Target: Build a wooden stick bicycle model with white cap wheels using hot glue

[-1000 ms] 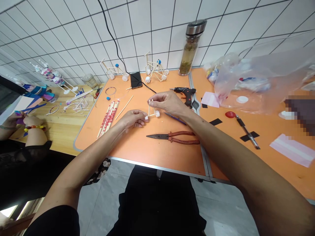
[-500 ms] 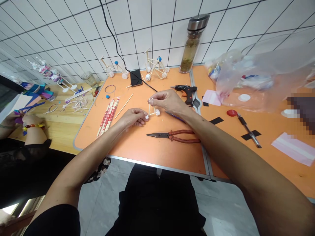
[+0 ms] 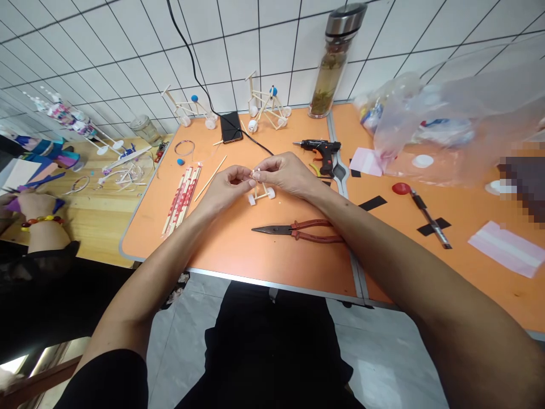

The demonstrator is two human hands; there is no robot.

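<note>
Over the orange table [image 3: 238, 250], my left hand [image 3: 225, 184] and my right hand [image 3: 285, 172] meet, fingers pinched on the top of a small stick frame with white wheels [image 3: 260, 192]. The frame's two white wheels rest on or just above the tabletop below my fingers. Red-handled long-nose pliers [image 3: 298, 230] lie just in front of my hands. A bundle of wrapped chopsticks [image 3: 182, 199] lies to the left of my left hand, with a bare stick [image 3: 210, 178] beside it.
A black glue gun [image 3: 321, 150], a phone [image 3: 231, 126] on a black cable, two finished stick models [image 3: 267, 108] and a glass bottle [image 3: 332, 68] stand at the back. Plastic bags [image 3: 430, 125], a pen [image 3: 428, 218] and a red cap [image 3: 400, 188] lie right. Another person's hands [image 3: 29, 207] work at left.
My left hand has risen from the frame's lower wheel to join the right hand at the top of the frame. The camera view has tilted down slightly.
</note>
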